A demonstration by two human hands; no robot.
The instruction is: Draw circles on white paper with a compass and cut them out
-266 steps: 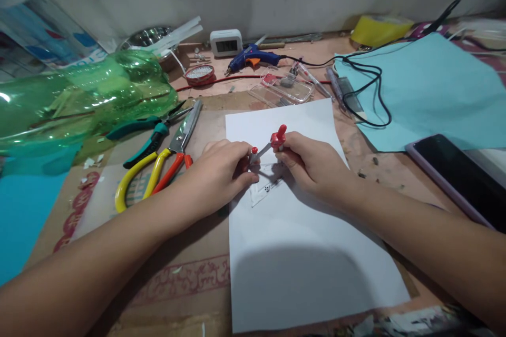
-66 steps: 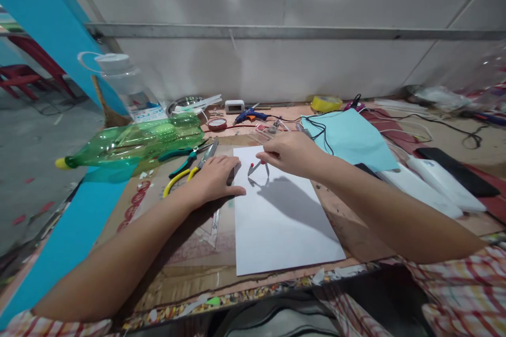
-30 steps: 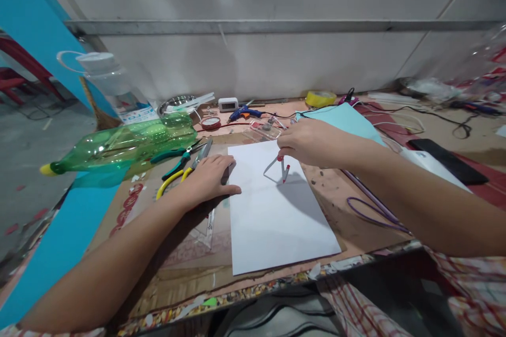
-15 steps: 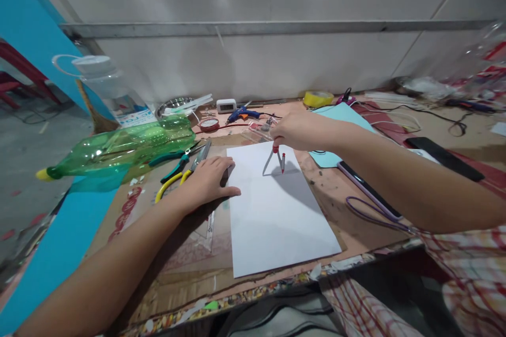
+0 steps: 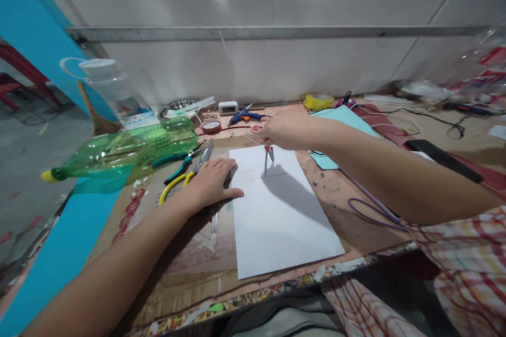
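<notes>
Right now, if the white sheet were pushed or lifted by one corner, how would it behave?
It would probably slide easily: the white sheet lies thin and flat on cardboard, pinned only by the left hand at its edge and the compass in the right hand. Lifted by a corner, it would likely droop.

Pinching the top of a drawing compass [image 5: 268,159] with the right hand [image 5: 282,129], point down on a white paper sheet [image 5: 284,221]. Pressing the left hand [image 5: 209,184] flat at its left edge, near yellow-handled pliers [image 5: 176,184] and a green plastic bottle [image 5: 126,151] lying sideways
</notes>
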